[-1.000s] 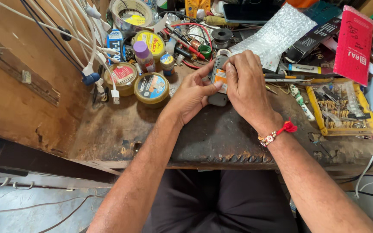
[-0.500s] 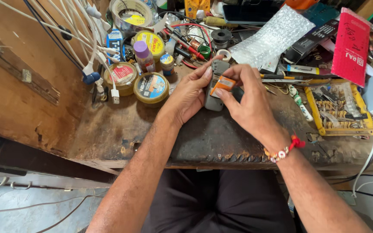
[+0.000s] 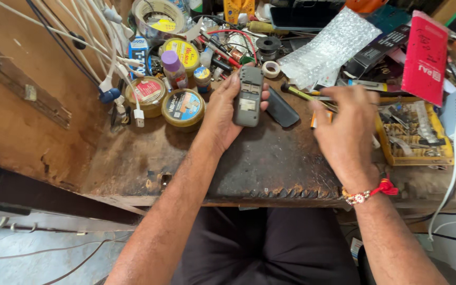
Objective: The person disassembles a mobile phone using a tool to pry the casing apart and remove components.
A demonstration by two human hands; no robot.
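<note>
Grey oblong handset (image 3: 248,96) with its back cover off sits upright in the left hand (image 3: 227,113), over the middle of the worn dark wooden counter (image 3: 186,163). Going left to right: white cables with plugs (image 3: 113,79) drape down the far left of the counter. Beside them stand two round yellow-lidded tins (image 3: 184,107), a small purple-capped bottle (image 3: 170,67) behind them, a roll of tape (image 3: 159,15) further back. Left hand curled around the handset, fingers behind it, thumb along its left edge, fingertips showing at its right edge. Just right of the handset a dark curved plastic back cover (image 3: 282,107) lies flat on the counter, close to the handset, contact unclear. Clear bubble-wrap sheet (image 3: 329,46) lies behind it among clutter. Right hand (image 3: 345,134) hovers over the counter, apart from the handset, fingers bent and loosely together; a small orange piece (image 3: 314,118) shows at its fingertips, but can't tell whether it is pinched. Red thread and bead bracelet (image 3: 370,192) on that wrist. Yellow tray of small tool bits (image 3: 414,136) sits just right of the hand, red flat packet (image 3: 426,58) behind it.
</note>
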